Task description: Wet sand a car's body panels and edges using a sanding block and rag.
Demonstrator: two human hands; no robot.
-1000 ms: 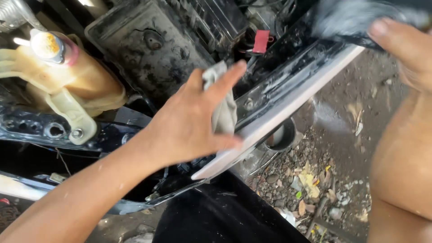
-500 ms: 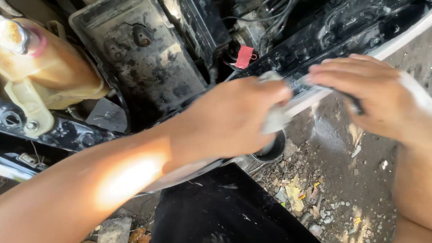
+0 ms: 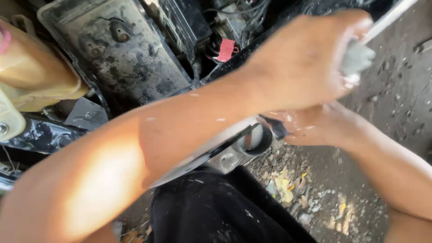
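Grey cloth is gripped by the closed left hand at the white panel edge, above the engine bay. The right hand lies beneath; its fingers cannot be told. Blurred wiping could let the cloth slip onto the dirt ground.

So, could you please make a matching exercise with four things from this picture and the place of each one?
Things:
1. grey cloth
2. red tab
3. yellowish tank
4. round opening

Places:
A. far left edge
B. top centre, among black wires
C. in the left hand, upper right
D. middle, beside the right hand

Pairs: 1-C, 2-B, 3-A, 4-D
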